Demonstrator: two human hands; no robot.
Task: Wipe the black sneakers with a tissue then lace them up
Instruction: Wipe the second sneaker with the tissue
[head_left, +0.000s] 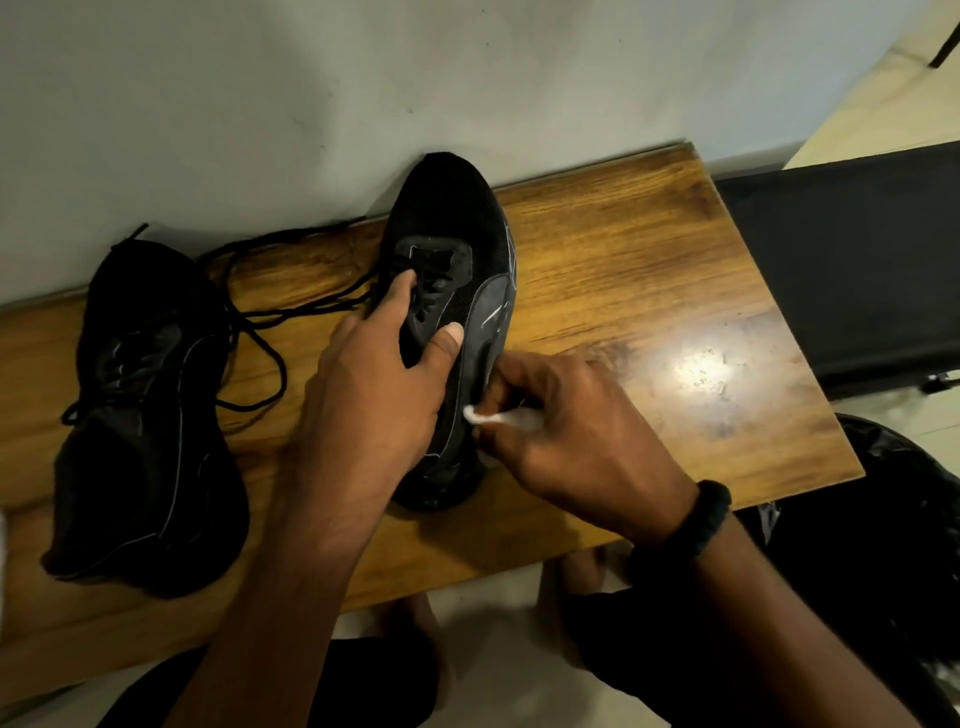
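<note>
Centrally, the left hand (374, 395) gripped 1 black sneaker (457, 291) on the wooden table (649, 270) — fingers curled round its tongue. The right hand (566, 431) pinched a white tissue (493, 415) against its side; the other sneaker (145, 415) — laces (260, 332) loose — lay lower left.

Likely a room in a home. A wood-grain table (649, 249) lies under the person's fingers (519, 376), pushed against a plain painted wall (260, 104) beyond them. A pale floor (883, 104) and a black plastic bag (893, 519) lie to their right, and bare feet (582, 571) below them.
</note>
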